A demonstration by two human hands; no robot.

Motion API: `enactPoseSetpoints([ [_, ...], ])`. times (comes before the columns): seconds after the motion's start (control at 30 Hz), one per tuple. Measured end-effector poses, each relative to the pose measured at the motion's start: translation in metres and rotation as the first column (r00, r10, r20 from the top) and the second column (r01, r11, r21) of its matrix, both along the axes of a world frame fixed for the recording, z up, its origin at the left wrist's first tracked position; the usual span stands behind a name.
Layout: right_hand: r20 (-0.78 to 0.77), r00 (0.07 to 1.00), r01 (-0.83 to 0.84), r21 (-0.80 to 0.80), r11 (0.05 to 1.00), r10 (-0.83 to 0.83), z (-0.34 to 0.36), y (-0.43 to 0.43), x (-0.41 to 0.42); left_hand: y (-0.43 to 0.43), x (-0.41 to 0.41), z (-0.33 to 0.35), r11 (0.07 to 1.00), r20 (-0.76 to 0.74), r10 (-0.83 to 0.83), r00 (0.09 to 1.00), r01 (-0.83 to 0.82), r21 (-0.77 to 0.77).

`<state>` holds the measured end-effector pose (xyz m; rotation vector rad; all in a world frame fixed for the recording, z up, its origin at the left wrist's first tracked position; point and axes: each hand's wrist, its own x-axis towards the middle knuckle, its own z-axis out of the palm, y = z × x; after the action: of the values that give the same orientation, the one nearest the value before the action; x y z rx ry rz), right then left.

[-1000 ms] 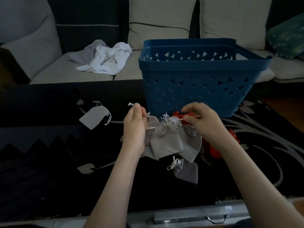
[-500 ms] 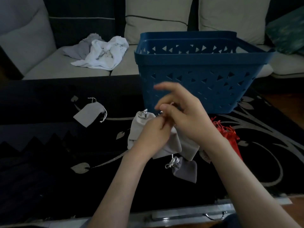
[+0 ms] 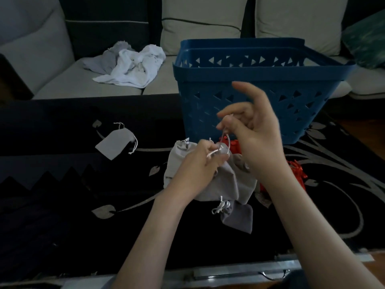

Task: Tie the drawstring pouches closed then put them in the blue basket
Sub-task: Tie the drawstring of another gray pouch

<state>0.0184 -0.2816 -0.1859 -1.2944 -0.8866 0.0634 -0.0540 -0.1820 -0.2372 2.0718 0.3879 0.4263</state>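
A grey drawstring pouch (image 3: 224,180) hangs in front of me, on top of a small heap of grey pouches (image 3: 177,161). My left hand (image 3: 198,163) grips its gathered neck and pinches one white cord end. My right hand (image 3: 256,134) is raised above it, thumb and finger pinching a loop of the white drawstring (image 3: 226,140), other fingers spread. The blue basket (image 3: 260,76) stands just behind my hands. A darker grey tied pouch (image 3: 237,217) lies below the heap. Another grey pouch (image 3: 115,143) lies flat to the left. Red pouches (image 3: 295,170) show behind my right wrist.
Everything lies on a black cloth with grey leaf patterns (image 3: 104,211). A grey sofa (image 3: 62,84) behind carries crumpled white and grey cloths (image 3: 133,65). A metal strip with a handle (image 3: 273,275) runs along the near edge.
My hands came together from pulling the cord ends apart. My right hand has since lifted a loop of cord above the pouch's neck. The view tilted down slightly.
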Motion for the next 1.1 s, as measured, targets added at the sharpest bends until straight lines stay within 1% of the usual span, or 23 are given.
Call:
enactPoseSetpoints([
  [0.13, -0.105, 0.985, 0.148, 0.115, 0.982, -0.137, 0.0, -0.014, 0.018, 0.003, -0.003, -0.003, 0.993, -0.054, 0.005, 0.999, 0.001, 0.114],
  [0.23, -0.14, 0.966, 0.235, 0.111, 0.966, -0.219, -0.004, -0.023, 0.027, 0.005, -0.004, -0.005, 0.984, -0.061, -0.004, 0.998, 0.015, 0.179],
  [0.3, -0.128, 0.964, 0.245, 0.097, 0.965, -0.232, -0.004, -0.026, 0.027, 0.006, -0.004, -0.006, 0.977, -0.011, 0.008, 1.0, -0.005, 0.211],
  [0.33, -0.105, 0.969, 0.232, 0.085, 0.969, -0.222, -0.002, -0.028, 0.027, 0.006, -0.003, -0.005, 0.98, 0.027, 0.022, 0.999, -0.027, 0.198],
  [0.37, -0.08, 0.976, 0.207, 0.064, 0.976, -0.201, 0.0, -0.028, 0.026, 0.006, -0.003, -0.004, 0.987, 0.066, 0.052, 0.996, -0.061, 0.148],
  [0.47, -0.06, 0.994, 0.096, 0.009, 0.995, -0.096, 0.006, -0.03, 0.021, 0.004, -0.002, 0.001, 0.986, 0.169, 0.148, 0.974, -0.131, -0.107],
  [0.5, -0.069, 0.996, 0.055, 0.001, 0.998, -0.055, 0.008, -0.03, 0.018, 0.002, -0.001, 0.003, 0.981, 0.187, 0.155, 0.97, -0.13, -0.142],
  [0.57, -0.085, 0.996, -0.035, -0.015, 0.999, 0.033, 0.009, -0.026, 0.01, -0.005, 0.0, 0.006, 0.982, 0.206, 0.087, 0.975, -0.049, -0.182],
  [0.63, -0.096, 0.99, -0.11, -0.055, 0.992, 0.104, 0.01, -0.019, 0.002, -0.017, -0.001, 0.009, 0.962, 0.202, -0.032, 0.979, 0.085, -0.259],
  [0.67, -0.103, 0.986, -0.136, -0.076, 0.988, 0.128, 0.01, -0.016, -0.002, -0.021, -0.001, 0.008, 0.955, 0.197, -0.084, 0.977, 0.135, -0.263],
  [0.7, -0.108, 0.983, -0.155, -0.09, 0.984, 0.145, 0.01, -0.013, -0.004, -0.024, -0.001, 0.008, 0.96, 0.183, -0.11, 0.977, 0.152, -0.235],
  [0.73, -0.109, 0.981, -0.17, -0.097, 0.981, 0.159, 0.01, -0.011, -0.006, -0.025, -0.001, 0.007, 0.969, 0.169, -0.102, 0.98, 0.136, -0.206],
  [0.8, -0.07, 0.988, -0.143, -0.116, 0.983, 0.136, 0.009, -0.01, -0.007, -0.021, -0.001, 0.004, 0.98, 0.188, -0.046, 0.981, 0.081, -0.183],
  [0.87, -0.022, 0.998, -0.053, -0.152, 0.987, 0.05, 0.004, -0.012, -0.006, -0.017, -0.003, 0.005, 0.98, 0.229, 0.03, 0.973, 0.017, -0.199],
  [0.93, -0.022, 0.999, 0.032, -0.205, 0.978, -0.038, -0.001, -0.012, -0.003, -0.011, -0.004, 0.011, 0.98, 0.261, 0.128, 0.957, -0.082, -0.179],
  [0.97, -0.036, 0.997, 0.054, -0.262, 0.963, -0.065, -0.005, -0.011, -0.001, -0.01, -0.004, 0.013, 0.974, 0.274, 0.165, 0.948, -0.113, -0.197],
  [1.03, -0.036, 0.997, 0.043, -0.407, 0.913, -0.063, -0.011, -0.007, 0.0, -0.007, -0.005, 0.015, 0.952, 0.273, 0.215, 0.938, -0.139, -0.273],
  [1.1, -0.001, 1.0, 0.013, -0.485, 0.874, -0.016, -0.016, -0.003, -0.001, -0.005, -0.006, 0.017, 0.939, 0.255, 0.217, 0.942, -0.13, -0.319],
])
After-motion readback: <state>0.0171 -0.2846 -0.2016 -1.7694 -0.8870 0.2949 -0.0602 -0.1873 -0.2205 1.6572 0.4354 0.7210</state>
